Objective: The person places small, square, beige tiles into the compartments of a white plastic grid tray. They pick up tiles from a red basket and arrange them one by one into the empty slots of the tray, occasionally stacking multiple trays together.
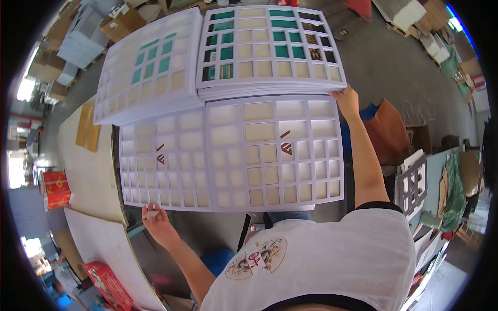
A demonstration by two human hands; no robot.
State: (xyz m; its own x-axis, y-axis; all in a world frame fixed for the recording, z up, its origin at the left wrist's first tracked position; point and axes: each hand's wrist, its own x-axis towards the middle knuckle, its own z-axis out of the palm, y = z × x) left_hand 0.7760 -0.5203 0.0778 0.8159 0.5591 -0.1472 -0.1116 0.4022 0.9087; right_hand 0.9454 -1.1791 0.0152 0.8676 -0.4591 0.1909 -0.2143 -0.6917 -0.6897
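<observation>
Two white grid panels (275, 150) with square cut-outs lie side by side before me, each bearing a small dark brown mark. Beyond them on the right is a stack of similar white grid boards (249, 49), its top one showing green, beige and dark patches through the openings. At that stack's near right corner, my right hand (346, 99) has its fingers closed on the board edge. My left hand (158, 222) is by the near edge of the left panel, fingers curled around a small pale piece (151, 214) whose kind I cannot make out.
Another tall stack of white grid boards (148, 67) stands at the far left. Left of the panels is a large pale board (91, 166) with a brown cardboard piece (86, 127). A brown-orange sheet or bag (386, 129) and a dark cut-out board (412, 184) are on my right.
</observation>
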